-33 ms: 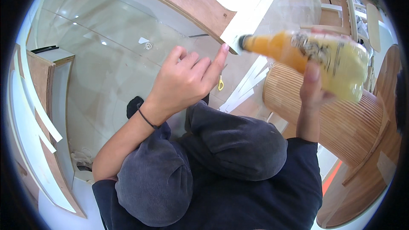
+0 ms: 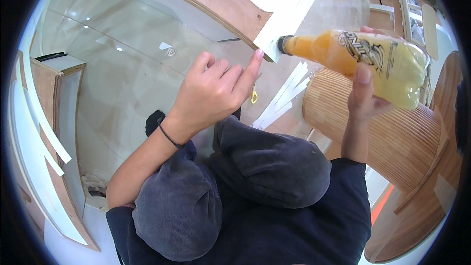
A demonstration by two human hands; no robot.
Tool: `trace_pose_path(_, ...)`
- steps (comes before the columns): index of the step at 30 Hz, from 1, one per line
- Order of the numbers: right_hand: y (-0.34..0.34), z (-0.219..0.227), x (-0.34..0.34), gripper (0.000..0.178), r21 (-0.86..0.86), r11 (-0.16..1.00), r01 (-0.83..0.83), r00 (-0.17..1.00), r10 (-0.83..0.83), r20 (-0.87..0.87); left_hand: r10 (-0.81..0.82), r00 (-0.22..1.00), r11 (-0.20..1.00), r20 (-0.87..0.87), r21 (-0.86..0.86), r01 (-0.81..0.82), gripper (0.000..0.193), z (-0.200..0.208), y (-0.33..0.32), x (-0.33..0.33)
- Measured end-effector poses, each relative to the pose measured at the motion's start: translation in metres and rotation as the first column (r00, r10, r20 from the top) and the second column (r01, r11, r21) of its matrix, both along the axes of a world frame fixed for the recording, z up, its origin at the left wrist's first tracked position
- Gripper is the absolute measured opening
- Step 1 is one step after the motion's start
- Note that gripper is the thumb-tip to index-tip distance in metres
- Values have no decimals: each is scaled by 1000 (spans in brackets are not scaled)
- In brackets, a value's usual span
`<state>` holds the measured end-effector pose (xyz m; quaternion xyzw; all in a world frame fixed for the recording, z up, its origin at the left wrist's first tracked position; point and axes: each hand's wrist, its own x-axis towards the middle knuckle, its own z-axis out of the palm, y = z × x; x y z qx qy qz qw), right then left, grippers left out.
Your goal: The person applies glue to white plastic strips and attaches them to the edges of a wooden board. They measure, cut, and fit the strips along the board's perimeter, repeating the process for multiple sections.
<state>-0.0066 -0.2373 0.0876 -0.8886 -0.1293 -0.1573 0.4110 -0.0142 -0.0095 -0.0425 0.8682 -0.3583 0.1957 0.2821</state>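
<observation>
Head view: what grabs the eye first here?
The orange drink bottle, held on its side in the right hand at upper right, its dark cap pointing left. Next, the left hand at centre, open with fingers reaching up toward the cap, a black band on the wrist. Below them are the person's dark grey trousers; a ribbed wooden drum stands at right.

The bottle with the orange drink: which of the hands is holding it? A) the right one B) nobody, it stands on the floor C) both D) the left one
A: the right hand grips the bottle in the air, while the left hand is apart from it.
</observation>
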Motion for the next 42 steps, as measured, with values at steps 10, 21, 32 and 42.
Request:
trace_pose_path(10, 0, 12, 8, 75, -341, 925, -167, 983, 184, 19, 5, 1000, 999, -5, 46, -5, 38, 3, -1, 6)
trace_pose_path(21, -10, 0, 16, 72, -136, 965, -225, 969, 236, 69, 3, 1000, 998, 31, 56, -5, 40, 2, -1, 8)
trace_pose_path(32, -19, 1, 42, 50, -167, 986, -19, 974, 56, 218, -44, 999, 998, -24, 48, 45, 47, 3, -4, 8)
trace_pose_path(42, -53, -6, 62, 40, -249, 959, 132, 938, -40, 345, -44, 999, 998, -26, 48, 45, 47, 1, -5, 6)
